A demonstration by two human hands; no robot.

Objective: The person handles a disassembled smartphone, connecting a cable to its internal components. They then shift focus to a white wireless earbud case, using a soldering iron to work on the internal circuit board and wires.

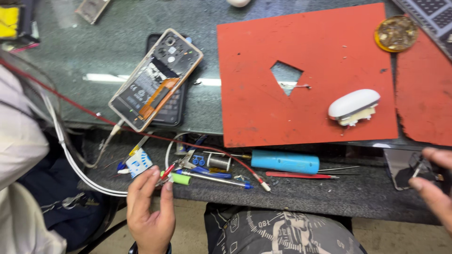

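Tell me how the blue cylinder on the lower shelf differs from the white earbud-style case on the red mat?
The blue cylinder is long, straight and round-ended, lying flat among the tools on the dark lower shelf. The white case is a rounded oval, sitting on the red mat on the glass top. The cylinder looks whole; the case looks split open, with pale parts showing beneath its shell. Neither is touched by the left hand or the right hand.

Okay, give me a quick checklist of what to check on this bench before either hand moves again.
1. Left hand at the tool pile, fingertips by the red-handled tool: ok.
2. Firm grip on that tool: cannot tell.
3. Right hand touching the small dark part at the edge: ok.
4. Opened phone lying flat, cable attached: ok.
5. White earbud case resting on the red mat: ok.
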